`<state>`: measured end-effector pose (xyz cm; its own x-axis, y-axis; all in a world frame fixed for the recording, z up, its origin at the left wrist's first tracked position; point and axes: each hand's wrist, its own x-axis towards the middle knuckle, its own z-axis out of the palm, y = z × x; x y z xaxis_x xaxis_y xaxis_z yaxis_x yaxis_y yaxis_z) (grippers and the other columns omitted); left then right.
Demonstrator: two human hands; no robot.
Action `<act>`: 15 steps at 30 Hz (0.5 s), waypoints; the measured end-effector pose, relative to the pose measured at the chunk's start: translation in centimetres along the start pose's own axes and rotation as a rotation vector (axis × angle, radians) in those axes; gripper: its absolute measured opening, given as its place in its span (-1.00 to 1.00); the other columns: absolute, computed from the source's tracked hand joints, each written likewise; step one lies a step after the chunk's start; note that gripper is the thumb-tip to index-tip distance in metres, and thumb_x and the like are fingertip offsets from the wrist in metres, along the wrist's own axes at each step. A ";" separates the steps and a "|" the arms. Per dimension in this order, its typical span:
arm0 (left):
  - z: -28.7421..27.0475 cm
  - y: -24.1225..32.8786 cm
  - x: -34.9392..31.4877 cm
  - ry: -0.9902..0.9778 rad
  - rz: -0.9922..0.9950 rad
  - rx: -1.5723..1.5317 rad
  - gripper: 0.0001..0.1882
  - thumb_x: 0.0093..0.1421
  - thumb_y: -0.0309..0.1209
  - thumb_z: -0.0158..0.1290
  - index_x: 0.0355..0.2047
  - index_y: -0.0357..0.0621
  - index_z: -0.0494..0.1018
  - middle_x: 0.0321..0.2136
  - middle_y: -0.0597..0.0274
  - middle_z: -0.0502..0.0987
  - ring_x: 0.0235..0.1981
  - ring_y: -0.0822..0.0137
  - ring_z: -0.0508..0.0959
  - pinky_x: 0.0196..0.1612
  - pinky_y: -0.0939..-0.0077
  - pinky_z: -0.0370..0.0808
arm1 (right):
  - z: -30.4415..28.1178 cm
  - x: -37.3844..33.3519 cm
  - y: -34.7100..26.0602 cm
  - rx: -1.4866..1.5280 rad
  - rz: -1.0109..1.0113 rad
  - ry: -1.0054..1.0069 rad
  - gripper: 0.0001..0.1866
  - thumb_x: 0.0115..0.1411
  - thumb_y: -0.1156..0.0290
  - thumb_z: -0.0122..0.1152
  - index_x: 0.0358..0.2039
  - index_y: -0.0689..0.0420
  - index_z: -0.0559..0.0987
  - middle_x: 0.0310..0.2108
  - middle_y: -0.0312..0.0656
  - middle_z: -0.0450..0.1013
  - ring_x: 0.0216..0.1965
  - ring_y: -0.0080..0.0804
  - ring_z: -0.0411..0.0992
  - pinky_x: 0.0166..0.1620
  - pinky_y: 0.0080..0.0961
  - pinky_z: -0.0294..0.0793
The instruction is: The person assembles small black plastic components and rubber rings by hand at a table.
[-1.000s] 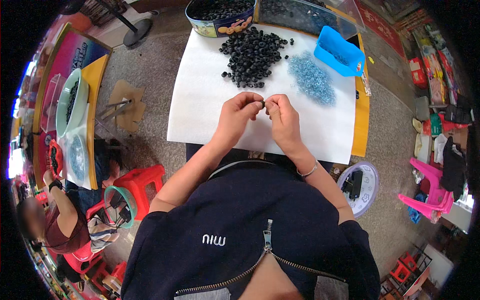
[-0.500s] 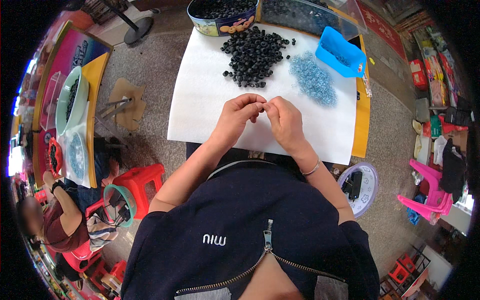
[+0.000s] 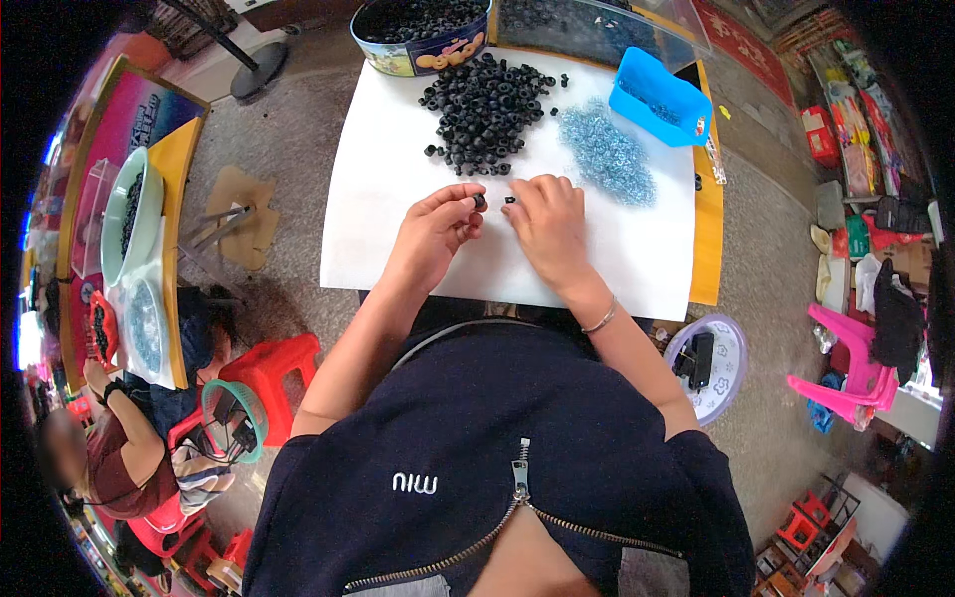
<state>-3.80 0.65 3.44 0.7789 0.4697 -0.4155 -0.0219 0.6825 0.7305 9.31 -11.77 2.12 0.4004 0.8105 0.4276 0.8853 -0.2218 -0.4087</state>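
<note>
Between the thumb and forefinger of my left hand point(image 3: 435, 225) is a small black ring-like piece point(image 3: 479, 201). A second small black piece point(image 3: 510, 199) is at the fingertips of my right hand point(image 3: 549, 224), which bends low over the white sheet point(image 3: 383, 199). The hands are a short way apart. Beyond them lies a heap of black ring-like pieces point(image 3: 480, 111). To its right is a spread of tiny pale-blue shiny pieces point(image 3: 609, 151), with a blue open tray point(image 3: 647, 119) holding more of them behind it.
A patterned tin point(image 3: 423, 58) full of black pieces stands at the back, beside a clear plastic box point(image 3: 597, 42). On the floor to my right is a lilac basket point(image 3: 731, 383) with a black object. At left, another person point(image 3: 134, 438) sits by a second table near a red stool point(image 3: 269, 383).
My hands were together at the fingertips and have come apart. A black piece now shows at each hand. The whole view has shifted slightly.
</note>
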 end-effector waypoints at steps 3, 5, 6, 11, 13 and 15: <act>-0.1 0.1 0.0 0.010 -0.020 -0.014 -0.78 0.24 -0.51 -0.04 -0.12 -0.32 0.43 -0.34 0.23 0.49 -0.35 0.46 0.45 -0.23 0.61 0.42 | -1.1 -0.6 1.4 0.018 0.031 0.136 -0.84 0.04 0.45 0.24 -0.32 0.10 0.53 -0.35 -0.22 0.38 -0.24 -0.25 0.33 -0.18 -0.31 0.24; 0.0 0.2 -0.1 -0.014 -0.023 -0.017 -0.77 0.25 -0.51 -0.07 -0.10 -0.31 0.41 -0.32 0.22 0.48 -0.35 0.46 0.45 -0.23 0.61 0.43 | -2.3 -1.1 3.5 -0.048 0.069 0.216 -0.85 0.06 0.46 0.22 -0.31 0.11 0.54 -0.35 -0.21 0.39 -0.25 -0.24 0.34 -0.17 -0.31 0.25; 0.0 0.2 -0.1 -0.043 -0.027 -0.015 -0.76 0.26 -0.51 -0.09 -0.08 -0.31 0.40 -0.31 0.22 0.47 -0.34 0.47 0.45 -0.23 0.60 0.44 | -2.6 -1.2 4.1 -0.048 0.068 0.212 -0.85 0.06 0.46 0.22 -0.31 0.11 0.54 -0.35 -0.21 0.39 -0.25 -0.24 0.34 -0.17 -0.31 0.25; 0.6 -1.1 0.4 -0.086 -0.048 -0.031 -0.77 0.27 -0.50 -0.09 -0.09 -0.29 0.40 -0.33 0.27 0.47 -0.34 0.48 0.44 -0.25 0.60 0.43 | -2.5 -0.7 5.5 -0.215 -0.008 0.140 -0.88 0.07 0.52 0.14 -0.33 0.13 0.54 -0.36 -0.21 0.40 -0.27 -0.22 0.35 -0.18 -0.32 0.28; 0.7 -1.3 0.3 -0.093 -0.055 -0.035 -0.78 0.27 -0.50 -0.09 -0.10 -0.29 0.41 -0.33 0.28 0.47 -0.35 0.49 0.44 -0.26 0.59 0.42 | -2.1 -0.8 5.8 -0.230 0.000 0.123 -0.87 0.06 0.53 0.14 -0.33 0.13 0.54 -0.36 -0.21 0.40 -0.26 -0.23 0.35 -0.18 -0.32 0.28; 0.7 -1.5 0.1 -0.127 -0.077 -0.057 -0.80 0.26 -0.50 -0.05 -0.14 -0.30 0.45 -0.37 0.27 0.47 -0.38 0.48 0.43 -0.27 0.59 0.40 | -2.0 -0.8 6.2 -0.245 0.008 0.107 -0.86 0.04 0.54 0.14 -0.33 0.13 0.54 -0.36 -0.21 0.40 -0.26 -0.24 0.35 -0.19 -0.31 0.28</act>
<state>-3.23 -0.70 2.70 0.8529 0.3423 -0.3943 0.0083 0.7462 0.6657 14.91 -14.90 0.81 0.4192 0.7488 0.5134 0.9074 -0.3635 -0.2108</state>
